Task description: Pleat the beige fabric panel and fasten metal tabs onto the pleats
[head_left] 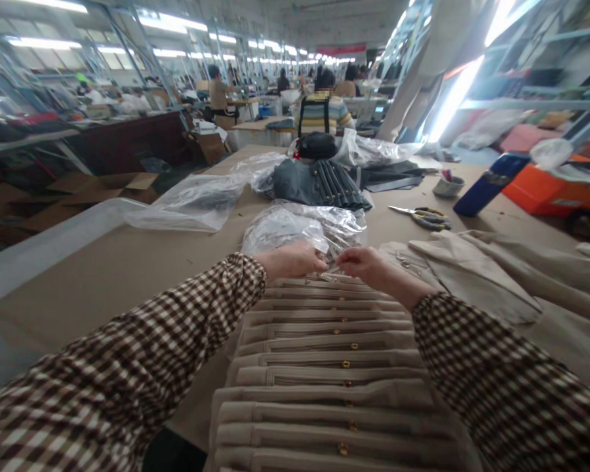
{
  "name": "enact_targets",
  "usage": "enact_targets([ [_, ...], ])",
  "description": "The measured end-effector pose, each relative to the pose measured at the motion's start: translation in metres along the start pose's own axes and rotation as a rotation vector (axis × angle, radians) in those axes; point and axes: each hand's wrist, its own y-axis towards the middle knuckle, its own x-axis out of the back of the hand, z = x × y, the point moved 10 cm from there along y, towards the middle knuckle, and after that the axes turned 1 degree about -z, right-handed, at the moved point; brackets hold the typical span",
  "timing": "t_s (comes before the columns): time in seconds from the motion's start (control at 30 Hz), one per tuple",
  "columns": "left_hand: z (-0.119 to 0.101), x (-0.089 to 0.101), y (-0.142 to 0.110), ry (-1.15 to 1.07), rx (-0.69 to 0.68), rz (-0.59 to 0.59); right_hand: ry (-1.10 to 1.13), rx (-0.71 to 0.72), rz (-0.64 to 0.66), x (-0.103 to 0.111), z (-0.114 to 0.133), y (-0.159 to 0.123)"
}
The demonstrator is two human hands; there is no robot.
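Both my arms, in brown-and-white checked sleeves, reach forward over a row of overlapping beige garments (pixel 324 367) with gold buttons. My left hand (pixel 295 259) and my right hand (pixel 366 264) meet at the far end of that row, fingers pinched together. Between them they grip a small clear plastic piece at the edge of a crumpled clear plastic bag (pixel 299 226). What lies inside the pinch is too small to make out.
Scissors (pixel 423 216) lie right of the bag. Dark grey garments (pixel 319 183) are stacked farther back, with more plastic bags (pixel 196 200) to the left. Loose beige garments (pixel 501 275) lie at the right. A blue bottle (pixel 486 187) and small bowl (pixel 447 187) stand behind. Several people work at distant tables.
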Motion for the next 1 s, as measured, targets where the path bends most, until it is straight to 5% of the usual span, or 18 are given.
enact_targets([
  [0.13, -0.007, -0.011, -0.011, -0.449, 0.014, 0.064, 0.590, -0.129, 0.193, -0.036, 0.004, -0.022],
  [0.27, -0.016, -0.015, -0.015, -0.580, -0.009, 0.031, 0.937, -0.208, 0.098, -0.046, 0.005, -0.031],
  [0.4, -0.014, -0.017, -0.014, -0.625, -0.025, 0.040, 1.038, -0.229, 0.014, -0.040, 0.002, -0.031],
  [0.67, -0.006, -0.007, -0.018, -0.333, 0.028, -0.074, 0.850, -0.206, -0.019, -0.019, -0.010, -0.031],
  [0.83, -0.006, -0.018, -0.016, -0.412, 0.108, -0.001, 0.783, -0.168, -0.037, -0.017, -0.017, -0.032],
  [1.0, -0.010, -0.023, -0.010, -0.224, 0.090, 0.043, 0.213, -0.037, -0.108, -0.003, -0.024, -0.028],
])
